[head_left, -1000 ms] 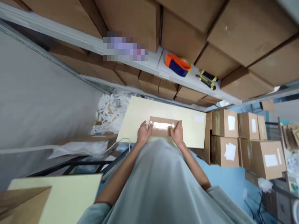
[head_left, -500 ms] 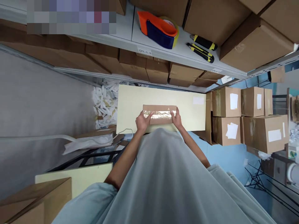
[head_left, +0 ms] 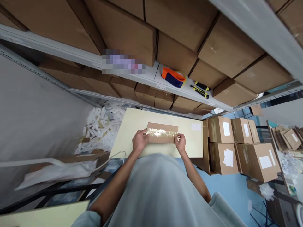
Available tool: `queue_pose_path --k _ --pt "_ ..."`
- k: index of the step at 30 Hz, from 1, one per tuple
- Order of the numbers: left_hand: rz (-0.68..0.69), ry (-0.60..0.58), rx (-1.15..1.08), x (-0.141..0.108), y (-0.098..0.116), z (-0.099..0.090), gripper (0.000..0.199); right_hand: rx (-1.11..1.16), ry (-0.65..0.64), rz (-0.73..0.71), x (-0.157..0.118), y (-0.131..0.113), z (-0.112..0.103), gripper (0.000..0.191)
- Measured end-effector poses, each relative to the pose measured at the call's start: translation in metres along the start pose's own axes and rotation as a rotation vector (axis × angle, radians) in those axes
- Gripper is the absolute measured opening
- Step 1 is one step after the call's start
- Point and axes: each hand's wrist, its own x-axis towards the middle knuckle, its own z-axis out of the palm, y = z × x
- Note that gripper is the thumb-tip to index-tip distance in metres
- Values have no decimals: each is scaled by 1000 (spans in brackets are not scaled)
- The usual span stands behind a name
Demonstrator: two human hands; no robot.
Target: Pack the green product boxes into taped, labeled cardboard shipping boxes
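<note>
A flat brown cardboard box (head_left: pixel 163 138) with a shiny strip of clear tape along it lies over the pale yellow tabletop (head_left: pixel 189 145). My left hand (head_left: pixel 140 141) grips its left end, thumb near the tape. At the right end, the fingers of my right hand (head_left: pixel 180 142) are pinched at the box edge by the tape's end. On the shelf beyond are an orange and blue tape dispenser (head_left: pixel 173 77) and two black and yellow cutters (head_left: pixel 200 90).
Shelves (head_left: pixel 142 75) packed with cartons stand behind the table. Taped cartons with white labels (head_left: pixel 223 158) are stacked at the right. White paper scraps (head_left: pixel 99 127) heap at the left, above a white plastic bag (head_left: pixel 61 170).
The view has tilted up, showing more of the shelves. My hands have shifted on the box ends, with both thumbs off the top middle; the right fingers now pinch the edge.
</note>
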Motion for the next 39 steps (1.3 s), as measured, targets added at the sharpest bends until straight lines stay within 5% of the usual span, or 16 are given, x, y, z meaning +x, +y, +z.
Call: queue_pose_path --k 4,7,12,16,20,24,26,29,34,39 --pt "91 88 -70 27 14 -19 45 -5 66 -65 15 -26 11 25" --pt "14 46 -117 44 8 -32 44 -66 26 -31 10 -42 27 13" --pt "-104 6 -126 52 -42 -34 45 -166 -94 43 -31 -56 55 8" --pt "-122 -29 -131 49 -77 -33 40 -202 -74 31 -37 -70 45 17" --pt "26 21 -231 54 -61 -48 49 -232 45 -85 33 -121 1 39" --pt "244 34 -303 60 6 -74 54 -363 185 -451 135 -224 -38 50" --pt "346 47 -335 55 40 -89 54 -460 196 -551 173 -278 -45 50" --pt "446 99 -375 33 71 -109 52 -649 141 -461 205 -337 -40 48" --pt "409 205 -413 -21 66 -118 45 -690 68 -381 221 -362 -23 52" --pt "283 242 -450 -70 56 -96 40 -622 -22 -411 238 -358 -31 49"
